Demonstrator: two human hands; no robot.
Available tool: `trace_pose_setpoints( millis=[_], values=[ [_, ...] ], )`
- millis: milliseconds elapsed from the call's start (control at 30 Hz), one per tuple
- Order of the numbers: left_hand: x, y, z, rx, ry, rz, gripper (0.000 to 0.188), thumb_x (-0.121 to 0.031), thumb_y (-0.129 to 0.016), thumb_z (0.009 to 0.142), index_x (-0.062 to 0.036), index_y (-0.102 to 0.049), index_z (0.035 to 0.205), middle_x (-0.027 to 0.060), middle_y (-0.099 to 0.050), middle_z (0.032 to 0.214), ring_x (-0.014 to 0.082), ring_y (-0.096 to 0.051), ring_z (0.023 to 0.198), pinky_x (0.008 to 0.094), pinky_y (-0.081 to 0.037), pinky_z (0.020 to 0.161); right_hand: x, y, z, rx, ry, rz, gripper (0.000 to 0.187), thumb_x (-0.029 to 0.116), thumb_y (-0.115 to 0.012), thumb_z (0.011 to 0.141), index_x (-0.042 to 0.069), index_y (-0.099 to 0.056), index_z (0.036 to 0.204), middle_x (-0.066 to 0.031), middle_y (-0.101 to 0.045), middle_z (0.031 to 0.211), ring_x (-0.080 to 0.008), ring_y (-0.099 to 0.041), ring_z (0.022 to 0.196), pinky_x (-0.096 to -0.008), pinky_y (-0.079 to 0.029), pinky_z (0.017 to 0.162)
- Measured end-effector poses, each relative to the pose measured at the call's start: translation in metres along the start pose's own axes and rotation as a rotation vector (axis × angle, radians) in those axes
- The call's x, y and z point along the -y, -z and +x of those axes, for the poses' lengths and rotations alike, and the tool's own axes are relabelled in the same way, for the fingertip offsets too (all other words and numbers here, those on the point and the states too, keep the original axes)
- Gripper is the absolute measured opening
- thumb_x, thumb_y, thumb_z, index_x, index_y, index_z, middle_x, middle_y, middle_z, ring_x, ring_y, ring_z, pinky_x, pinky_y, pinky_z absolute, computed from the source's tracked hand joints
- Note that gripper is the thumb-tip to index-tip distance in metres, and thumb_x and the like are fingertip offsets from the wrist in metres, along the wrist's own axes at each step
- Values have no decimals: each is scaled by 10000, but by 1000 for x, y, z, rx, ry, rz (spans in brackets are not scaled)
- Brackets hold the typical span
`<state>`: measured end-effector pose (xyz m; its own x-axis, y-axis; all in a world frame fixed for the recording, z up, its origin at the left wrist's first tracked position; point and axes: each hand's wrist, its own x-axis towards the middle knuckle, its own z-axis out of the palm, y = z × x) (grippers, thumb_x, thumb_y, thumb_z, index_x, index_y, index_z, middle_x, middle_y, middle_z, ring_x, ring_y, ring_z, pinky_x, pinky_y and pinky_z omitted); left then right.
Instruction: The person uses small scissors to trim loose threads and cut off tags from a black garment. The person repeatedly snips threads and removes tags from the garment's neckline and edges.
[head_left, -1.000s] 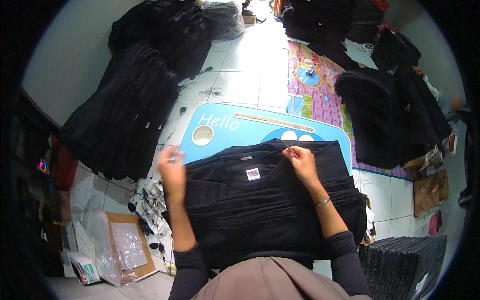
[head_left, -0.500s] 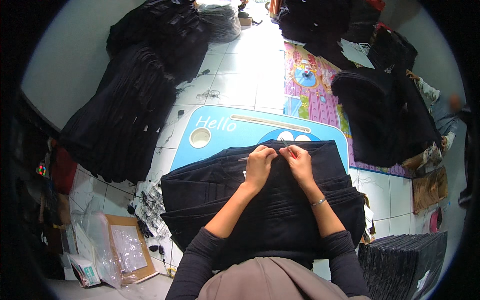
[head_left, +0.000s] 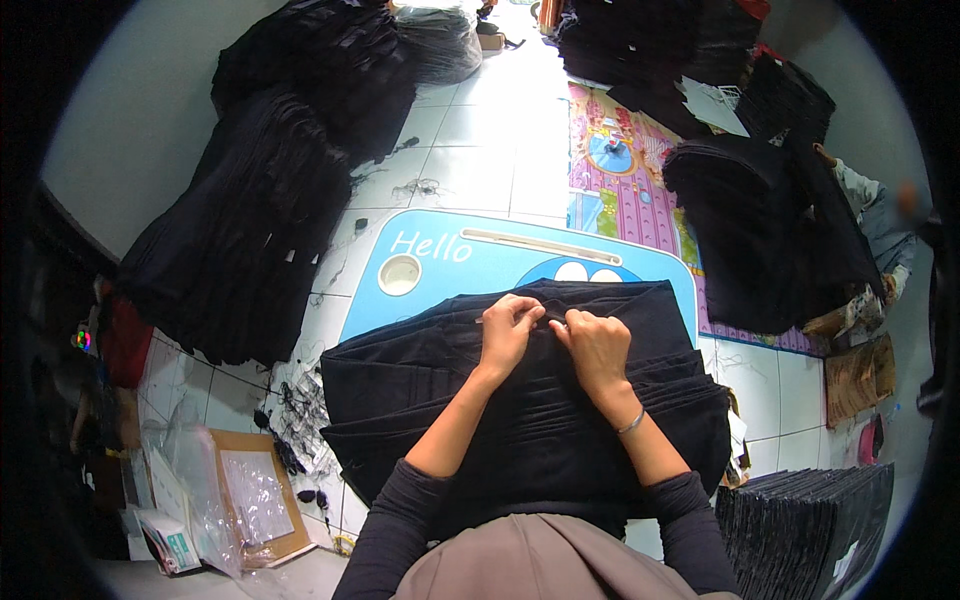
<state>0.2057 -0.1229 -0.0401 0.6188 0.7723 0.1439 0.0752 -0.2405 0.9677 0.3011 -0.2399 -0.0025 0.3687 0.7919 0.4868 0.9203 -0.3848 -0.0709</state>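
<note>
A layered stack of black garments (head_left: 540,440) lies over the front of the blue lap table (head_left: 340,232) before me. At its far part, my left hand (head_left: 508,335) is closed, thumb and fingertips pinching a bit of black cloth. Close beside it, my right hand (head_left: 598,350) is closed, back upward, its fingertips at the same fold of cloth. The red-handled snips seen in it earlier are hidden now. A small pale strip shows beside my left fingers.
Heaps of black garments lie at left (head_left: 240,220) and right (head_left: 740,230), the right one on a patterned mat (head_left: 640,190). A person's sleeve (head_left: 858,188) is beyond it. A cardboard piece with plastic (head_left: 262,500) stands lower left; a dark stack (head_left: 800,530) lies lower right.
My right hand has rolled over, back upward, and its fingers have come to the cloth; the red-handled snips have gone out of sight. My left hand has shifted slightly left.
</note>
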Motion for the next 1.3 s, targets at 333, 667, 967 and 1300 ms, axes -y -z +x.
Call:
trace_pose_setpoints(
  millis=[333, 667, 967, 1300],
  values=[
    [2, -1, 0, -41, 68, -65, 136, -85, -712, 857, 47, -706, 889, 69, -669, 786, 108, -631, 659, 254, -503, 615, -3, 2, -1, 34, -28, 50, 347, 425, -690, 822, 124, -586, 685, -40, -620, 626, -239, -629, 553, -354, -470, 517],
    [-19, 172, -15, -1029, -228, -28, 404, 83, -625, 830, 2, -550, 1219, 107, -621, 1041, 187, -609, 825, 289, -506, 744, -12, 7, 12, 163, -280, 401, 421, 489, -708, 826, 88, -653, 943, -120, -699, 740, -319, -692, 697, -383, -523, 601],
    [-24, 94, -63, -246, 96, 768, 530, -231, -738, 722, 16, -567, 1160, 149, -552, 1113, 338, -606, 988, 424, -505, 858, 6, 8, 16, -186, 109, 289, 209, 83, -721, 742, 107, -536, 837, -64, -573, 655, -258, -587, 561, -361, -423, 535],
    [-18, 108, -77, -481, -50, 287, 452, 198, -507, 753, 1, -529, 1159, 158, -625, 1065, 294, -642, 1000, 365, -510, 896, -5, -8, 27, 27, -171, 347, 139, 144, -694, 836, 82, -590, 904, -134, -664, 730, -349, -665, 697, -436, -479, 566]
  ],
)
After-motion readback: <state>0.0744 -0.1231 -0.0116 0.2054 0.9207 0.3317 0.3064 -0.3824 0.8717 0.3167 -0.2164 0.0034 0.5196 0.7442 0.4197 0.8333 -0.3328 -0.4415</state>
